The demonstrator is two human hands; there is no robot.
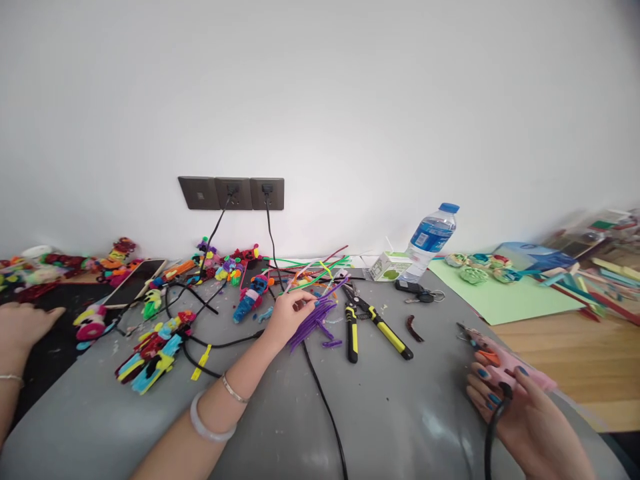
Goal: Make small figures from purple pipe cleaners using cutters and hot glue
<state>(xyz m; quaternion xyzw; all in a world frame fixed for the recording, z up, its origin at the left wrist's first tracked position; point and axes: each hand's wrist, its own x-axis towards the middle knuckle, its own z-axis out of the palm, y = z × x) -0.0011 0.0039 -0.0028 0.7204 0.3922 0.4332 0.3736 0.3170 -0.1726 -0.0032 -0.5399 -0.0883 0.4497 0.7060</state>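
My left hand (293, 317), with a bangle and a bracelet on the wrist, is over a bundle of purple fuzzy stems (313, 323), its fingertips closed together at the upper edge of the bundle. Whatever is pinched there is too small to make out. My right hand (515, 400) is at the right, wrapped round a pink glue gun (520, 370) with an orange part near its nozzle and a black cord hanging down. Yellow-and-black pliers (380, 327) lie with handles spread, right of the bundle.
Fuzzy figures (155, 353) and black cables lie at the left. A bottle (433, 240), juice box (390, 265) and keys (426, 295) stand or lie near the wall. Green paper (505, 300) is at the right. Another person's hand (23, 330) is at the far left.
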